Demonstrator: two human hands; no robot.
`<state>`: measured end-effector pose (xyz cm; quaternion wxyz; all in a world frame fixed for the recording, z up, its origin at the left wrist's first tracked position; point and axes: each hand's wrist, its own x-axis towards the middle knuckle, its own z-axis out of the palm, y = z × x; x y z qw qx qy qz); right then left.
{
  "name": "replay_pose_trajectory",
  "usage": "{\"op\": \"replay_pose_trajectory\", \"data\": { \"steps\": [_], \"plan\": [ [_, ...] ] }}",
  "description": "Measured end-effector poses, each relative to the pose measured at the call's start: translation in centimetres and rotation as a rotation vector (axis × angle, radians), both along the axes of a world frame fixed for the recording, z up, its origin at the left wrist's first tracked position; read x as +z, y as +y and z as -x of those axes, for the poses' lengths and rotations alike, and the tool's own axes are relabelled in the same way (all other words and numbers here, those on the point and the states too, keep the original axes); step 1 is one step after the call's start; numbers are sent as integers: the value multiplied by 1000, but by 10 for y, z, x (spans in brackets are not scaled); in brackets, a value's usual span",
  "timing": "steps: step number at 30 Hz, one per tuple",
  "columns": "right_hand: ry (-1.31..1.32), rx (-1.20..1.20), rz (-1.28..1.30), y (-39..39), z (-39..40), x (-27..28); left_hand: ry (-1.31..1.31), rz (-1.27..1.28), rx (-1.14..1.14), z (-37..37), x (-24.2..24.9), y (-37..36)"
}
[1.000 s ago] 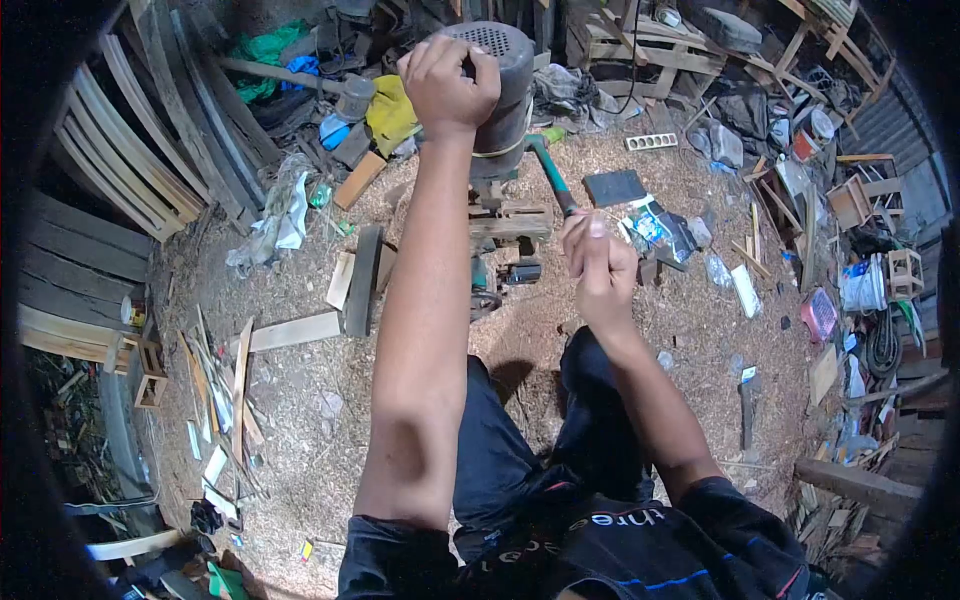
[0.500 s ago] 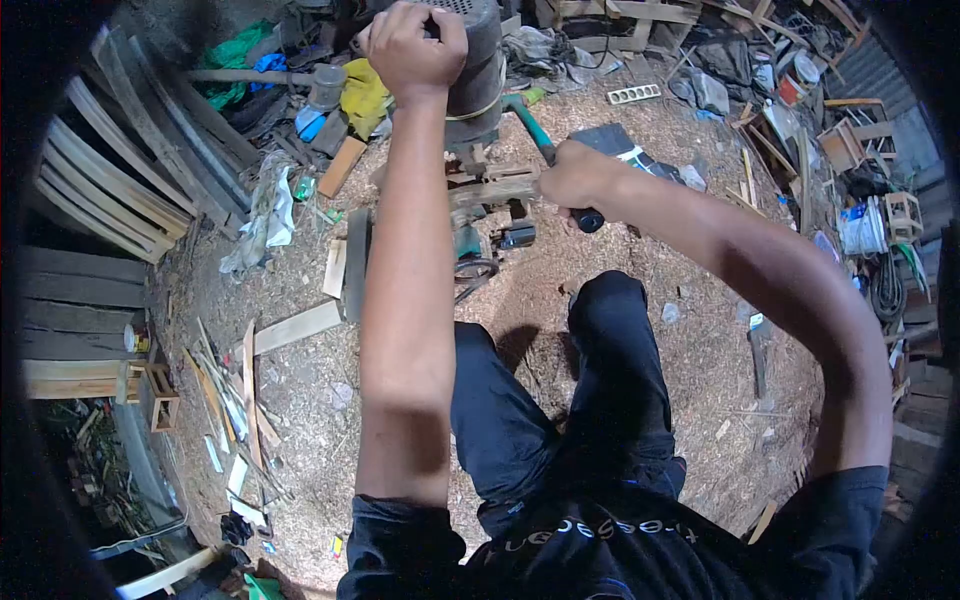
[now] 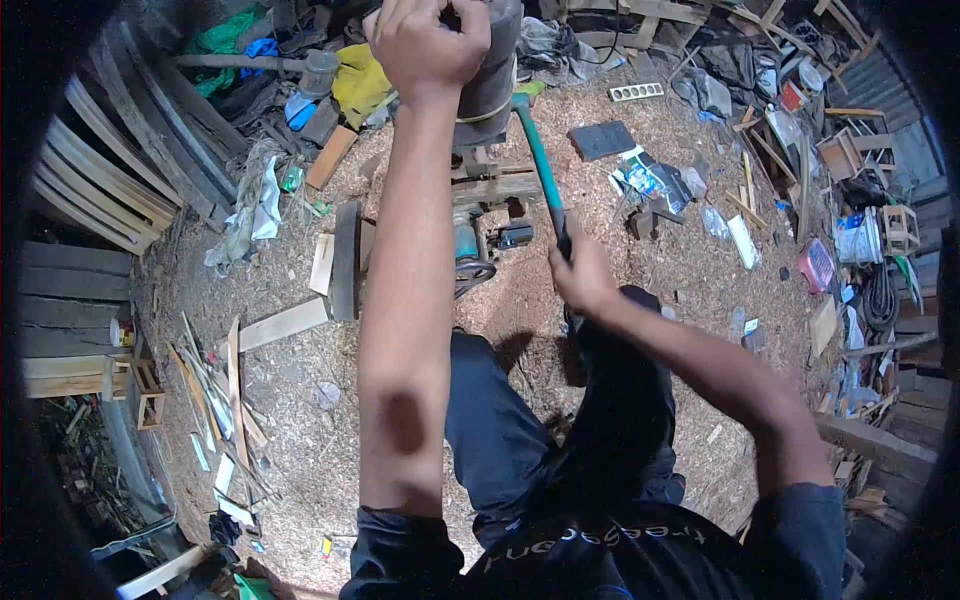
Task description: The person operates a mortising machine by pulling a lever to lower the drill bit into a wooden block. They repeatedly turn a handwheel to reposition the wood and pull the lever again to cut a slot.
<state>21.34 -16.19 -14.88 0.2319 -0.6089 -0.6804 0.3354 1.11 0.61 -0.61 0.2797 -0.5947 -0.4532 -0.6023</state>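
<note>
My right hand (image 3: 585, 272) is closed around the black grip of a hammer (image 3: 541, 160) with a green shaft. The hammer's head end lies at the lower right side of a dark metal cylinder (image 3: 492, 85). At the top edge of the view my left hand (image 3: 428, 45) is up at the cylinder, its fingers curled. What those fingers hold is hidden. Below the cylinder stands a rough wooden frame (image 3: 500, 188), with a small green motor-like part and a pulley wheel (image 3: 475, 275) beneath it, in front of my knees.
Wood shavings (image 3: 330, 430) cover the ground. Curved planks (image 3: 110, 170) lean at the left, and thin wood strips (image 3: 235, 400) lie nearer. A yellow cloth (image 3: 362, 85) is left of the cylinder. To the right are a dark flat block (image 3: 602, 140), a white block with holes (image 3: 636, 92) and scattered scraps.
My right hand has moved down toward my knees, turning the hammer so more of its green shaft shows. My left hand and the cylinder appear slightly farther right and higher in view.
</note>
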Motion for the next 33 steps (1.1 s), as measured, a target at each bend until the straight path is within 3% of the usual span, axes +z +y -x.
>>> {"op": "replay_pose_trajectory", "data": {
  "steps": [2, 5, 8, 11, 13, 16, 18, 20, 23, 27, 30, 33],
  "plan": [
    [30, -32, -313, -13, 1, -86, 40, -39, 57, 12, -17, 17],
    [132, 4, -229, -3, 4, -115, -11, -131, -16, 11, -23, 22],
    [85, -4, -184, -7, -2, -105, -13, -108, -21, 7, -21, 20],
    [206, 12, -95, -6, -2, -68, 27, -98, 6, 12, -13, 19],
    [229, 34, -171, 4, -4, -28, 4, -87, -11, 10, -10, 18],
    [-11, 154, -551, 24, -7, 26, 27, -116, 21, 11, -2, 21],
    [80, 223, -452, 34, -6, 83, 30, -94, 22, 11, 4, 19],
    [489, 252, 118, 37, -7, 152, 31, -82, 21, 12, 10, 21],
    [826, 266, -552, 64, 5, 179, 21, -72, 24, 10, 22, 18],
    [642, 136, -864, 137, 31, 203, 26, -80, 14, 12, 33, 21],
    [748, 28, -1076, 195, 56, 219, 10, -111, -7, 11, 40, 24],
    [381, -70, -1377, 271, 62, 188, 22, 44, -2, 12, 49, 16]
  ]
}}
